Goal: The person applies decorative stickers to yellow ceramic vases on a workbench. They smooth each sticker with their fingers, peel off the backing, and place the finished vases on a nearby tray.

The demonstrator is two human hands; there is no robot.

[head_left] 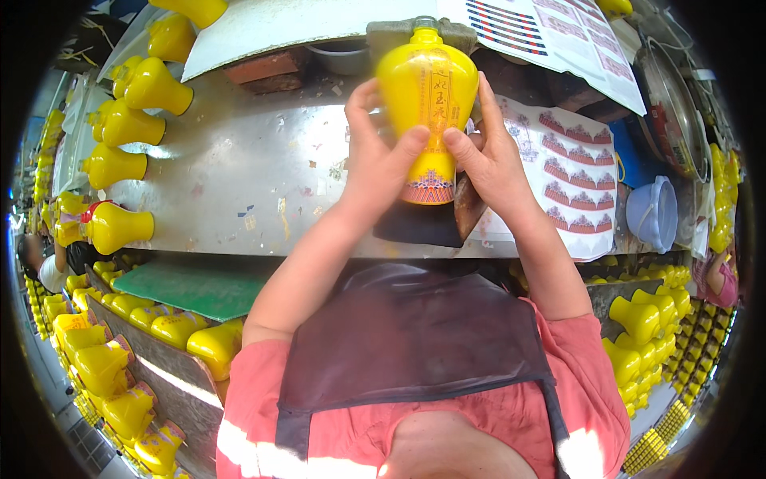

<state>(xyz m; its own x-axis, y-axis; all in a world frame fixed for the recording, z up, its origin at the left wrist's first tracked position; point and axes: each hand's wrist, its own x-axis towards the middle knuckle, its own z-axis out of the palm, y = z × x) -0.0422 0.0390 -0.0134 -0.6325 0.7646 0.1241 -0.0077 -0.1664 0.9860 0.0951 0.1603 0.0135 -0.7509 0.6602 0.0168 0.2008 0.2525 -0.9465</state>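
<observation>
Both hands grasp a yellow bottle (427,104) upright above the far edge of the metal surface (239,176): the left hand (375,152) wraps its left side, the right hand (491,156) its right. Sticker sheets (570,172) lie at the surface's right edge; more yellow bottles (120,164) line its left edge.

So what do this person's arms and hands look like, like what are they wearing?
Both the left hand and the right hand are bare, with no gloves, rings or watch to be seen. The forearms are uncovered too. Short coral-red sleeves end near the elbows, and a dark apron covers the chest.
</observation>
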